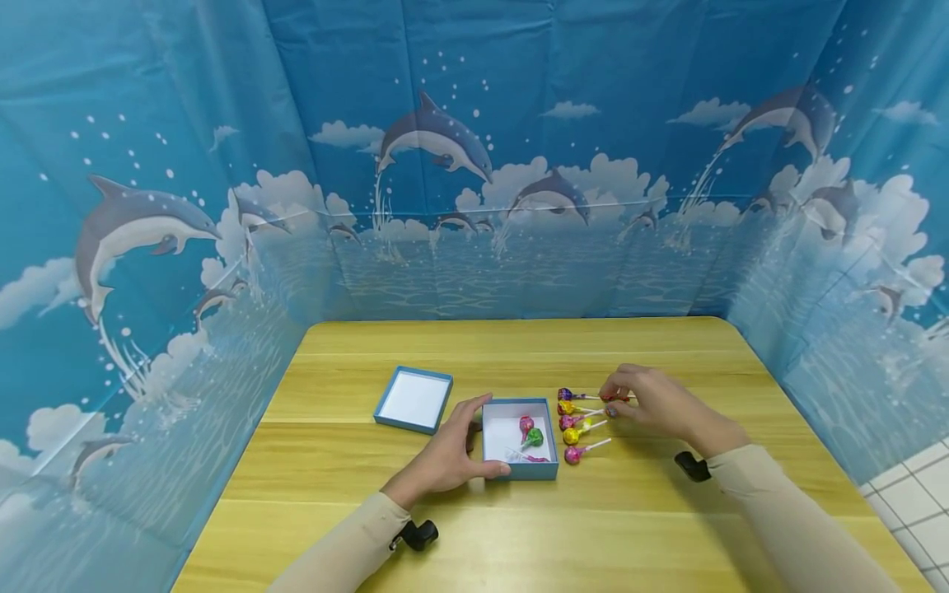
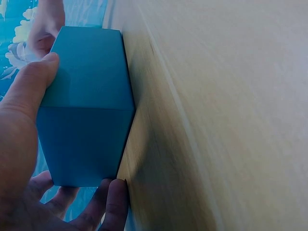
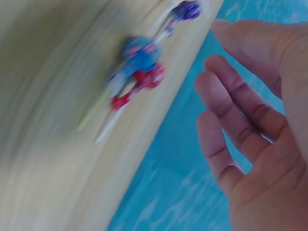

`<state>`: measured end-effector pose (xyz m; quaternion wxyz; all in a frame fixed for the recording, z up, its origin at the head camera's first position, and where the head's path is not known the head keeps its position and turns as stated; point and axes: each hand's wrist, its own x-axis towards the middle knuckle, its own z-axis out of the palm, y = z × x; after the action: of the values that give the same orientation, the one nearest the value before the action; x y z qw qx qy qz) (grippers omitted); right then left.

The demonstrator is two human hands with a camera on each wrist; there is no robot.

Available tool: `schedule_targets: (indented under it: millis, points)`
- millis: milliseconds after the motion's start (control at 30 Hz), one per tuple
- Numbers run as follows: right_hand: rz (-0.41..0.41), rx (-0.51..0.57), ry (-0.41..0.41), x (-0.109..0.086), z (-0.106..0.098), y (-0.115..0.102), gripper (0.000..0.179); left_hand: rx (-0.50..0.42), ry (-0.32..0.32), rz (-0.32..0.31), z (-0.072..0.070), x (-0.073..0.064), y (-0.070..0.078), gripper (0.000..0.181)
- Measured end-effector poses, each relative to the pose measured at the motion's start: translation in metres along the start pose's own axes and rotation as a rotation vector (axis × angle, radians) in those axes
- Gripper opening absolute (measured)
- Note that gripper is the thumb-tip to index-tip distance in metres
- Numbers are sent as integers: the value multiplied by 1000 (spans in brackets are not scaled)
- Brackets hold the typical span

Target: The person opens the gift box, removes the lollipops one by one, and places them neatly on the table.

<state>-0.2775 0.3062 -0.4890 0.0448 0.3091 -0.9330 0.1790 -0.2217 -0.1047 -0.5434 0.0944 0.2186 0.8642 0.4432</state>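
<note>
My left hand (image 1: 442, 455) grips the blue square box (image 1: 530, 471), thumb on its front side and fingers round its left and back. Inside its white interior lie a green lollipop (image 1: 534, 437), a pink-red lollipop (image 1: 525, 424) and another piece with pink on it, low at the front. Just right of the box, several lollipops lie in a column, among them a purple lollipop (image 1: 565, 394) and a pink lollipop (image 1: 572, 455). My right hand (image 3: 260, 125) has loosely bent fingers with nothing between them, beside a blue lollipop (image 3: 142, 53) and a red lollipop (image 3: 153, 76).
A blue-rimmed lid (image 1: 413, 399), white inside, lies left of the box on the wooden table (image 1: 356, 519). A blue dolphin-print curtain (image 1: 474, 272) hangs behind the table and along both sides.
</note>
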Motion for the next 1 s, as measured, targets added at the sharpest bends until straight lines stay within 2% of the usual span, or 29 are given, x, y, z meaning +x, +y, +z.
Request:
schedule_targets:
  millis: [533, 700, 1000]
  points:
    - [-246, 32, -105, 36, 3, -71, 18, -10, -7, -8, 0, 0, 0, 118]
    - [-283, 45, -140, 48, 6, -88, 18, 6, -6, 0, 0, 0, 0, 118]
    - [-289, 83, -268, 66, 16, -109, 25, -2, -12, 16, 0, 0, -2, 117]
